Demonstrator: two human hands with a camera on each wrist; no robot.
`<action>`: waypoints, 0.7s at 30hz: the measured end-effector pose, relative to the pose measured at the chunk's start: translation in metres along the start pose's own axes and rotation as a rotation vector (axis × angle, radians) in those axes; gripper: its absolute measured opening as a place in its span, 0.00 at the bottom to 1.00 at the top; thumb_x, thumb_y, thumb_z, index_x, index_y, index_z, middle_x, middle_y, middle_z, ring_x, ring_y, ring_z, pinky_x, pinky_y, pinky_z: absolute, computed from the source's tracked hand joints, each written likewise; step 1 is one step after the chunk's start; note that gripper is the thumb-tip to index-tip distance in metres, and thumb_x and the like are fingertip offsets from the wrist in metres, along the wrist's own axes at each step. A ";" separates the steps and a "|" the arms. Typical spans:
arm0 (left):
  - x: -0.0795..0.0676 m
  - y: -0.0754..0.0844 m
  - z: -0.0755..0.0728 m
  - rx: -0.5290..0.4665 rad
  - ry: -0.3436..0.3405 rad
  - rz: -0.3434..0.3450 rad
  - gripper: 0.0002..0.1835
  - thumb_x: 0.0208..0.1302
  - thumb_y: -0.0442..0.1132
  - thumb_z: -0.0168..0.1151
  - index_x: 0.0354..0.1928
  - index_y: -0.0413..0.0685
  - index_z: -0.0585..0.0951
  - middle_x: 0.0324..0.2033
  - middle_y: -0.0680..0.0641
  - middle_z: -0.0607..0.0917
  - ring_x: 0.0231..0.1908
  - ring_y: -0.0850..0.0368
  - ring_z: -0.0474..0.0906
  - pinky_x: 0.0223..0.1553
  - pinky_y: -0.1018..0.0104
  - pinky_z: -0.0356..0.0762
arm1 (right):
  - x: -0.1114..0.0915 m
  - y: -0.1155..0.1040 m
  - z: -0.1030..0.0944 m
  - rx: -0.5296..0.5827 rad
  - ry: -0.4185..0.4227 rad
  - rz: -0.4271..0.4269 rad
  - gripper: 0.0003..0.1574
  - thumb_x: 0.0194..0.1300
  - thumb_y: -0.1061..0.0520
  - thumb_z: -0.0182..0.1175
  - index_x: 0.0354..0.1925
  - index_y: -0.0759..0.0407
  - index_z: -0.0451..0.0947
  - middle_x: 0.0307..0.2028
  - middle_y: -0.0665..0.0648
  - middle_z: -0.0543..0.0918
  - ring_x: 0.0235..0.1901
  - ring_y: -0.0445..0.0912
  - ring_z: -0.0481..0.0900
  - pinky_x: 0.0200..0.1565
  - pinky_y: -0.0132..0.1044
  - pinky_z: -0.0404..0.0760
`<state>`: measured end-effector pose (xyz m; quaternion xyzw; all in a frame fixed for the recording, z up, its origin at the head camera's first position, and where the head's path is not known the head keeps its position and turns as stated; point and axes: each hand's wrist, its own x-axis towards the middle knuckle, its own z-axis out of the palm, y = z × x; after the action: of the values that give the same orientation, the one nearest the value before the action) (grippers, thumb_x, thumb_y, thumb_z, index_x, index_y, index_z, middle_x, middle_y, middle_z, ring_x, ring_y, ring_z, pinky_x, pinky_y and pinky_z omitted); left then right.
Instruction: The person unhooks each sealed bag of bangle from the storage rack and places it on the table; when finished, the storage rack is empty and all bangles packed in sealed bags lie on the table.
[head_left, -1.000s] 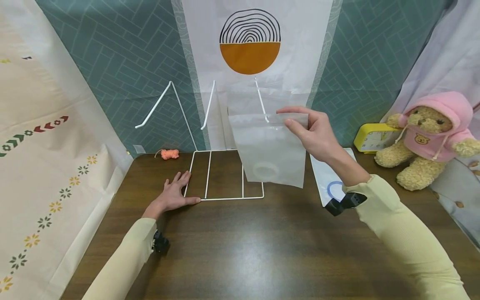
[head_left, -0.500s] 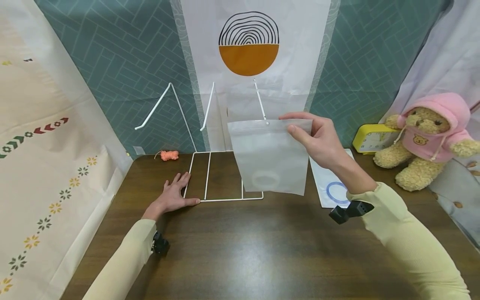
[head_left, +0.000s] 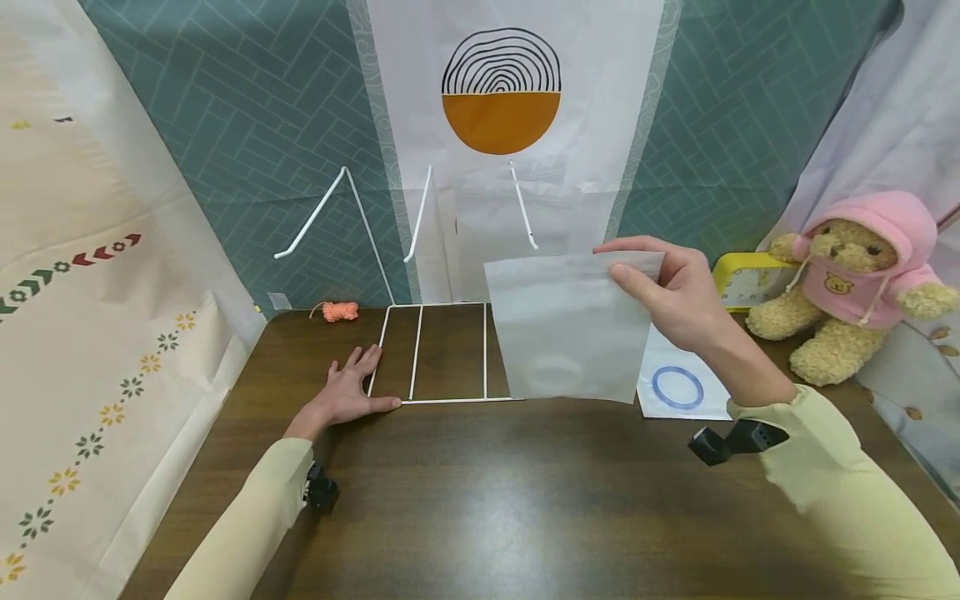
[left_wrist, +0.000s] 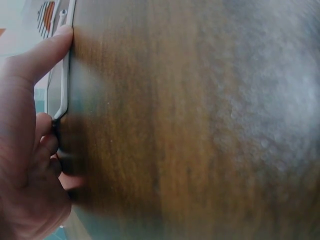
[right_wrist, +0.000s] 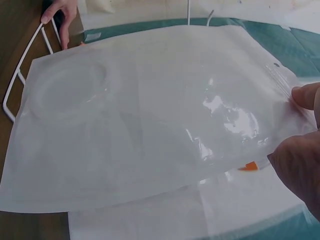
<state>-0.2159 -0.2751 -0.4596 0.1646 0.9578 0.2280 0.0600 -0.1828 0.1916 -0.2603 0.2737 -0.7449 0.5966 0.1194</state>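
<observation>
My right hand [head_left: 678, 296] pinches a translucent white zip bag [head_left: 573, 333] by its top right corner, thumb in front. The bag hangs upright, and a round ring shape shows faintly through its lower part. Its top edge is just below the tip of the right-hand hook [head_left: 525, 208] of a white wire rack [head_left: 465, 401]. In the right wrist view a small hole shows near the bag's top edge. My left hand [head_left: 348, 387] rests with spread fingers at the rack's front left corner, its thumb [left_wrist: 52, 47] along the front wire.
Another bag [head_left: 651, 392] with a blue ring lies on the table [head_left: 480, 500] at right. A pale sheet hangs behind the right-hand hook. Around the back stand an orange cord bundle [head_left: 340, 311], a yellow clock [head_left: 750, 282] and a teddy bear [head_left: 843, 283] in a pink hoodie.
My right hand has drawn the bag right and downward, off the hook tip that overlapped its top edge. More of the bag on the table shows. My left hand stays on the rack.
</observation>
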 end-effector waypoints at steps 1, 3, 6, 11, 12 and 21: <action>0.000 0.000 0.001 0.001 0.000 0.000 0.58 0.56 0.59 0.70 0.75 0.29 0.53 0.74 0.30 0.54 0.73 0.29 0.41 0.64 0.26 0.33 | -0.002 0.001 -0.004 0.025 0.002 -0.001 0.14 0.71 0.68 0.58 0.52 0.64 0.84 0.16 0.54 0.78 0.14 0.41 0.70 0.20 0.31 0.68; 0.000 -0.001 0.002 0.002 -0.001 0.001 0.58 0.56 0.59 0.70 0.75 0.29 0.53 0.74 0.30 0.54 0.73 0.29 0.41 0.64 0.26 0.33 | -0.007 0.004 -0.011 0.098 0.002 -0.008 0.14 0.70 0.71 0.56 0.51 0.69 0.83 0.27 0.57 0.86 0.21 0.41 0.80 0.25 0.28 0.75; 0.001 -0.002 0.004 0.002 -0.001 0.000 0.58 0.56 0.59 0.70 0.75 0.29 0.53 0.74 0.30 0.54 0.73 0.29 0.41 0.64 0.26 0.33 | -0.016 0.006 -0.024 0.156 0.016 0.004 0.13 0.69 0.73 0.55 0.49 0.72 0.82 0.39 0.58 0.87 0.32 0.45 0.86 0.34 0.32 0.82; 0.001 -0.004 0.005 0.001 -0.002 -0.004 0.59 0.56 0.61 0.70 0.76 0.30 0.53 0.74 0.31 0.54 0.74 0.30 0.41 0.64 0.26 0.34 | -0.037 0.009 -0.052 0.188 0.049 0.041 0.13 0.68 0.76 0.55 0.46 0.72 0.83 0.41 0.59 0.87 0.31 0.44 0.85 0.32 0.31 0.82; 0.001 -0.004 0.005 -0.002 -0.002 -0.004 0.59 0.56 0.61 0.70 0.76 0.30 0.53 0.74 0.31 0.54 0.74 0.30 0.41 0.64 0.26 0.34 | -0.041 0.010 -0.058 0.216 0.039 0.037 0.14 0.68 0.77 0.54 0.47 0.73 0.83 0.42 0.59 0.86 0.32 0.44 0.85 0.32 0.31 0.82; -0.003 -0.005 0.004 -0.007 -0.008 -0.020 0.59 0.56 0.61 0.70 0.76 0.30 0.53 0.75 0.31 0.53 0.74 0.30 0.40 0.64 0.26 0.33 | -0.083 0.025 -0.112 0.401 -0.009 0.021 0.19 0.67 0.83 0.45 0.51 0.78 0.77 0.44 0.62 0.86 0.37 0.47 0.86 0.34 0.35 0.84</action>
<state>-0.2139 -0.2784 -0.4652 0.1555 0.9583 0.2301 0.0668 -0.1454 0.3236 -0.2940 0.2870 -0.6145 0.7329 0.0530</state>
